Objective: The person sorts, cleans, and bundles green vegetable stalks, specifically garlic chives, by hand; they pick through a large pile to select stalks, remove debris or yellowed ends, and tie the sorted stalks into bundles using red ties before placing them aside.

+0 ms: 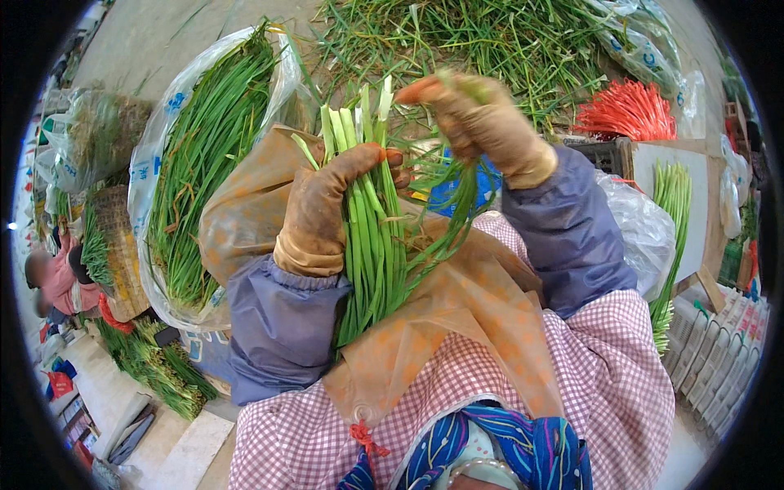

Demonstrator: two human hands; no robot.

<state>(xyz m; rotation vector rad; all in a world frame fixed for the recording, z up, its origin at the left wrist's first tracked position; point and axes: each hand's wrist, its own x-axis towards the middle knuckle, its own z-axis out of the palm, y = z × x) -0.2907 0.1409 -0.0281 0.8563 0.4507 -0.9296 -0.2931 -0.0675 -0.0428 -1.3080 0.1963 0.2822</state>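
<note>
My left hand [322,208], in a stained tan glove, is closed around a bunch of leafy green stalks [371,245]. Their pale ends point up and away from me, and the long flat leaves hang down over my lap. Just to the right, my gloved right hand [486,122] is raised and a little blurred. Its fingers are bent in around some loose green leaves [464,192], which trail below the palm toward the bunch. Orange coverings show on the fingertips. An orange-patterned translucent plastic apron [457,302] covers my lap.
At my left stands an open plastic bag [145,220] packed with long green leaves [216,155]. Loose green trimmings [465,41] heap on the ground ahead. Red ties [627,113] lie at right, near green stalks [671,212] on a board. Another person [61,282] is far left.
</note>
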